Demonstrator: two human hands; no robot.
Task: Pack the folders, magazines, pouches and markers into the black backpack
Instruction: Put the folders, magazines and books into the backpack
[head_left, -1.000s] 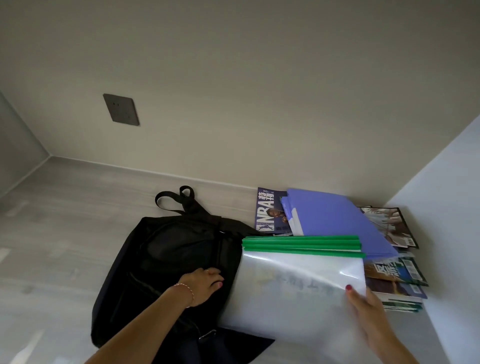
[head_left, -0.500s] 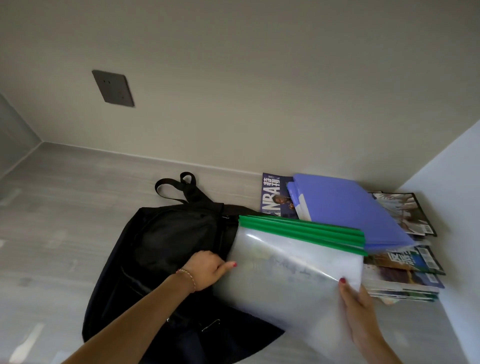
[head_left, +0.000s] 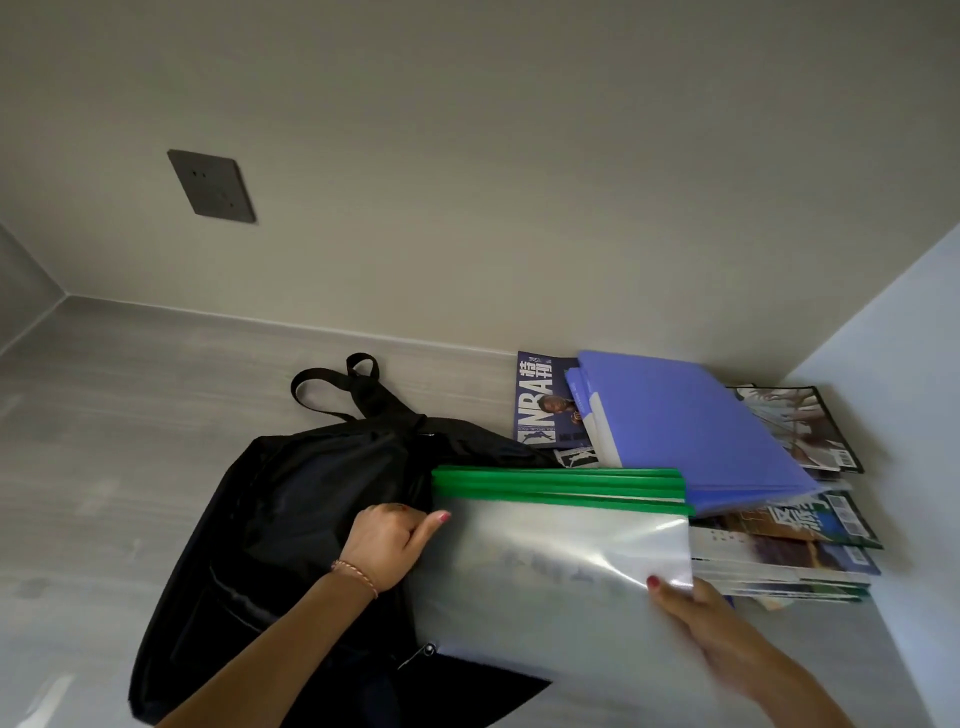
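Where the grey desk (head_left: 130, 415) meets the pale back wall (head_left: 519, 182), the black backpack (head_left: 291, 519) lies flat left of centre, its strap loop (head_left: 332, 376) pointing to the far side. To its right, a stack of clear pouches with green zip strips (head_left: 561, 545) is held over the bag's right edge, hiding that side of it. The right hand (head_left: 696, 608) grasps the stack at its near right corner, thumb on top. The left hand (head_left: 387, 545) is curled on the backpack's fabric at the pouches' left edge, thumb pointing at them; whether it pinches the cloth cannot be told. Far right, purple folders (head_left: 691, 431) lie on a spread of magazines (head_left: 789, 551), with an NBA magazine (head_left: 543, 402) just left of them, close to the bag's far corner. The pouches' green edge overlaps the near end of the folders. A white side panel (head_left: 904, 415) closes off the right, just beside the magazines. A dark socket plate (head_left: 210, 186) sits on the wall, far left. Bare desk stretches left of the backpack to the corner.
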